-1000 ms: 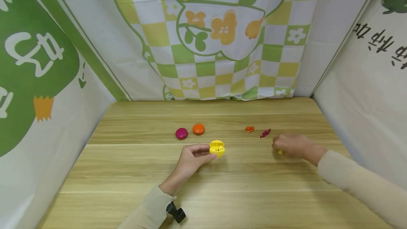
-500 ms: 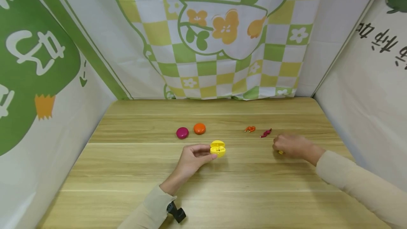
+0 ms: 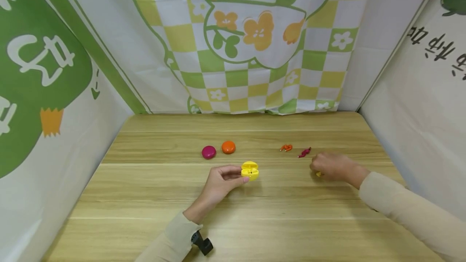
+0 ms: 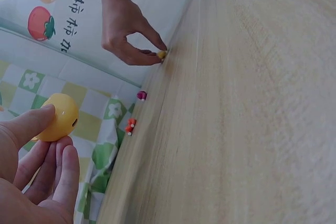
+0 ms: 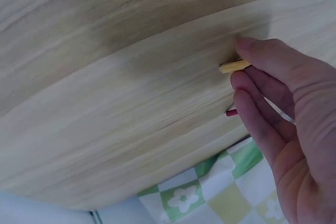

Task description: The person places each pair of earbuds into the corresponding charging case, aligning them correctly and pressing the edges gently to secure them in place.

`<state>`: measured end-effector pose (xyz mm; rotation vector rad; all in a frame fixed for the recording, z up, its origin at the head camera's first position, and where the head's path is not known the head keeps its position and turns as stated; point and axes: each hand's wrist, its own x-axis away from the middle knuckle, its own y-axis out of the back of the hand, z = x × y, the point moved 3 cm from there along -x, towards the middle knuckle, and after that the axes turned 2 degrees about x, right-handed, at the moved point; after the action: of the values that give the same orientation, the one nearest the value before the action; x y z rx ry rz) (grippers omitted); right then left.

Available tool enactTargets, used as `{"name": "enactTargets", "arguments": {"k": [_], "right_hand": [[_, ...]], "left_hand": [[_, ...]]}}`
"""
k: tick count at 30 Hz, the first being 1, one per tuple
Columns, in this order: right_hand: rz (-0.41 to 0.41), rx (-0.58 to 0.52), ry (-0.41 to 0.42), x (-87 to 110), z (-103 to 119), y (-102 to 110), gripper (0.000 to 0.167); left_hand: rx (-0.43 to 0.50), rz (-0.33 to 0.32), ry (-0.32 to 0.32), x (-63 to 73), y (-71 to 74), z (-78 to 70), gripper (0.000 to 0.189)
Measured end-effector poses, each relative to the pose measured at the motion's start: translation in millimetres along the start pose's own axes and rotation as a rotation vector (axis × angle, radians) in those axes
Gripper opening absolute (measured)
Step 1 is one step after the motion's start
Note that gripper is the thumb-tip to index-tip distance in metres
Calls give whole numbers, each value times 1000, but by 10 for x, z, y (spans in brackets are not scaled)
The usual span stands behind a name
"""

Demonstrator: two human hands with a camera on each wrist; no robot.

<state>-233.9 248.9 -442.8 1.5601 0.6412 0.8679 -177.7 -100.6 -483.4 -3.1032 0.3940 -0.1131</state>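
Observation:
My left hand [image 3: 221,184] holds a yellow earbud case [image 3: 250,174] with its lid up, above the middle of the table; thumb and fingers grip its sides. In the left wrist view the rounded back of the case faces the camera. On the right side, my right hand [image 3: 333,167] pinches a yellow earbud [image 5: 235,66] between thumb and index finger, low over the wood. Most of that earbud is hidden by the fingertips, and I cannot tell whether a second is with it. Dark red earbuds [image 3: 304,152] lie just beyond this hand, with orange earbuds [image 3: 286,148] to their left.
Behind my left hand, a closed magenta case [image 3: 209,152] and a closed orange case [image 3: 228,147] sit side by side on the wooden table [image 3: 255,221]. Printed cloth walls surround the table's back and sides.
The head view has shifted slightly. My right hand has moved a little to the left with the yellow earbud in its fingers. My left hand stays nearly still with the yellow case.

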Motion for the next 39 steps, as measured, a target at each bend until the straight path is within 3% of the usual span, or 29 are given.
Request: {"name": "enactTargets", "arguments": {"k": [3,10,18,25,31,39], "right_hand": [[-17,-123,-28,-13,-16,11,31],[-148,-323,-20,-21,-64,79,23],[-191,-541,-180,-34,-102,154,11],[-239,-633,-269,-48,-99,250,4],[-253,-717,-359,-73,-67,370,9],[-309,-756,-409,-155,43,515,14]], "left_hand": [[5,2,0,-7,-5,8,39],[3,5,4,-17,-10,23,39],[-3,3,13,-19,-10,18,40],[-11,-3,8,-31,-10,24,39],[-12,-11,10,-36,-9,15,38],[-28,-28,4,-56,-10,-3,38]]}}
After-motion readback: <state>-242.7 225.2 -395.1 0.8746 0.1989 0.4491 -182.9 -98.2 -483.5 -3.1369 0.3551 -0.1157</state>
